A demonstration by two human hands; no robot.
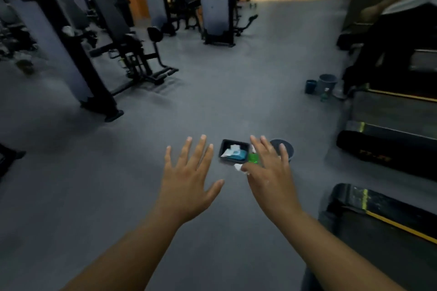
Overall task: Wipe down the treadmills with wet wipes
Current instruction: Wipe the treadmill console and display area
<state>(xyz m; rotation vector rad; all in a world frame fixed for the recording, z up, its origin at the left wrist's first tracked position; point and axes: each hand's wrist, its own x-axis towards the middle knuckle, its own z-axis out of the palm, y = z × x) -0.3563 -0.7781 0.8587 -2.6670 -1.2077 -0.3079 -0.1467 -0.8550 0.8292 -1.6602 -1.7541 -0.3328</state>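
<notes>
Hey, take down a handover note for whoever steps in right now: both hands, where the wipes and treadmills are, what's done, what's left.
Left hand: open, fingers spread, holding nothing, above the floor.
Right hand: open, reaching out over the tray's right side.
Wipes: in the dark tray on the floor just ahead of the hands, with a green item beside them.
Treadmills: along the right.
Done: no wiping can be seen, and no wipe is in hand.
Left: take a wipe, then wipe the treadmills.
</notes>
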